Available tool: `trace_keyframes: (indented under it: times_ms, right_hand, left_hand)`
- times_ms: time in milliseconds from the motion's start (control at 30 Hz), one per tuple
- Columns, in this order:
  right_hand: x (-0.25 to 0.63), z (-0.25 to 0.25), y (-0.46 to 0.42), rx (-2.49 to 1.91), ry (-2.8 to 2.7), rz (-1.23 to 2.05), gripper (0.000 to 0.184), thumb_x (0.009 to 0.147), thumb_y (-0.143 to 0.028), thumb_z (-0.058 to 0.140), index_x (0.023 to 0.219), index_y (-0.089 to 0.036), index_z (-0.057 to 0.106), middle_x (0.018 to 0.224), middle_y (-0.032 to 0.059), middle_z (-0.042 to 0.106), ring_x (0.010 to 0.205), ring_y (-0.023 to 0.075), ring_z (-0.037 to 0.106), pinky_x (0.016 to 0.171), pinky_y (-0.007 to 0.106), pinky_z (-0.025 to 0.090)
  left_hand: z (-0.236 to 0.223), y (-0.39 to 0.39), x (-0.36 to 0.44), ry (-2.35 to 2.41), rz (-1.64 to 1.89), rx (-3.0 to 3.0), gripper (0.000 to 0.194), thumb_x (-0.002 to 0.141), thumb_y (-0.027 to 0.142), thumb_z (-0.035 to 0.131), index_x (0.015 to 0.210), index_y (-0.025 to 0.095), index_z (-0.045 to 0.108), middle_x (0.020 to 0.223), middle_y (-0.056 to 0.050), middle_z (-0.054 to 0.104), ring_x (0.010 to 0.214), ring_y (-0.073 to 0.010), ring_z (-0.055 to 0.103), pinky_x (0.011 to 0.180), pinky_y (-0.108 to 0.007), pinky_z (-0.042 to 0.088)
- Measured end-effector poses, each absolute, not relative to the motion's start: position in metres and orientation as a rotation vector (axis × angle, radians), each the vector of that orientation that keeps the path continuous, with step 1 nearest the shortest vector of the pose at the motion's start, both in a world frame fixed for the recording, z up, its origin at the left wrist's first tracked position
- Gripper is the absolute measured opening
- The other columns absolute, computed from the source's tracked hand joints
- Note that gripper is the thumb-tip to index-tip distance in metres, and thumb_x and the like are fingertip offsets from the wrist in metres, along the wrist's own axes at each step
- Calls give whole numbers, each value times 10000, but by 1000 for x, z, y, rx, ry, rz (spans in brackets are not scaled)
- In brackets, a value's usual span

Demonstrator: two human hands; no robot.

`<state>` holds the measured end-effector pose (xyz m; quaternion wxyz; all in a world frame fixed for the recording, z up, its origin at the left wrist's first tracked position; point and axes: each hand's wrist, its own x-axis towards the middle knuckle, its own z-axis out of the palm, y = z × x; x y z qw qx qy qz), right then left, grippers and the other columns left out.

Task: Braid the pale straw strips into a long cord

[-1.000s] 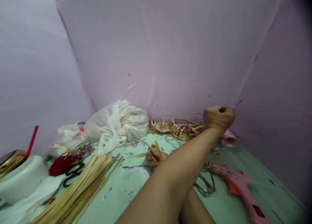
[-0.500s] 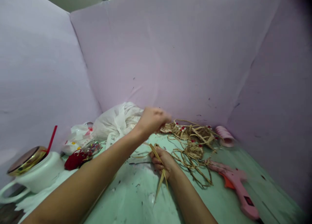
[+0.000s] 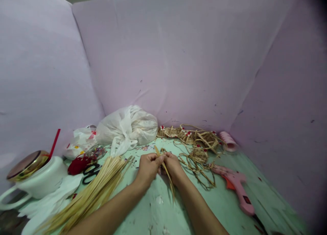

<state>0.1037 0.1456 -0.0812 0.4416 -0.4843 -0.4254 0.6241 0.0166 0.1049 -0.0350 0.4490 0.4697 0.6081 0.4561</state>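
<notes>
My left hand (image 3: pixel 148 166) and my right hand (image 3: pixel 173 166) meet above the middle of the green tabletop, fingers pinched together. Between them a flat tan straw strip (image 3: pixel 168 175) is gripped, its upper tip poking up past the fingertips and its long end hanging down toward me. Fingers hide the middle of the strip. To the left of my left forearm lies a bundle of loose straw strips (image 3: pixel 102 184). Just past my right hand sit tangled twine cords (image 3: pixel 196 170).
A white plastic bag (image 3: pixel 127 126) slumps at the back, beside braided pieces with red beads (image 3: pixel 187 134). Right: a pink glue gun (image 3: pixel 240 187) and a thread spool (image 3: pixel 228 141). Left: black scissors (image 3: pixel 90 173), a red pouch (image 3: pixel 76 165), a white mug (image 3: pixel 48 177). Walls (image 3: pixel 166 57) enclose the table.
My left hand has come down and back from its raised reach across, joining my right hand at the straw strip. The straw bundle, earlier hidden by my forearm, now shows.
</notes>
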Motion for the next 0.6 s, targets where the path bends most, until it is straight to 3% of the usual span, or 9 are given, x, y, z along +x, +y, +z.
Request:
trace_keyframes:
  times_ms: [133,267,433,600]
  right_hand:
    - [115,-73,145,-1419,-1146,1383,125,683,-228,485,575,-175,452,355,-86,327,303,48,249,343,197,171]
    - [123,-67,144,-1427,-1231,1338,126,688,-239,491,587,-166,473,368,-91,312,320,44,237,359,195,160]
    - [124,-67,144,-1400,-1222,1383,131,667,-264,522,600,-155,492,397,-87,347,333,40,233,368,200,145]
    - [126,-68,144,-1337,-1168,1477,138,647,-286,544,634,-154,505,416,-84,371,332,36,215,359,204,110]
  left_hand:
    - [-5,110,-5,1438,1046,1158,215,683,332,519,635,127,562,330,50,431,255,-46,275,317,-180,181]
    - [19,113,-20,1365,971,1203,184,596,266,580,707,121,577,486,23,551,293,-43,346,306,-174,184]
    - [9,119,-26,1459,678,1439,231,651,334,514,581,125,582,452,15,516,289,-50,319,326,-197,184]
    - [-19,133,-32,1678,639,1737,162,591,218,526,459,130,558,389,32,408,406,-68,340,409,-196,212]
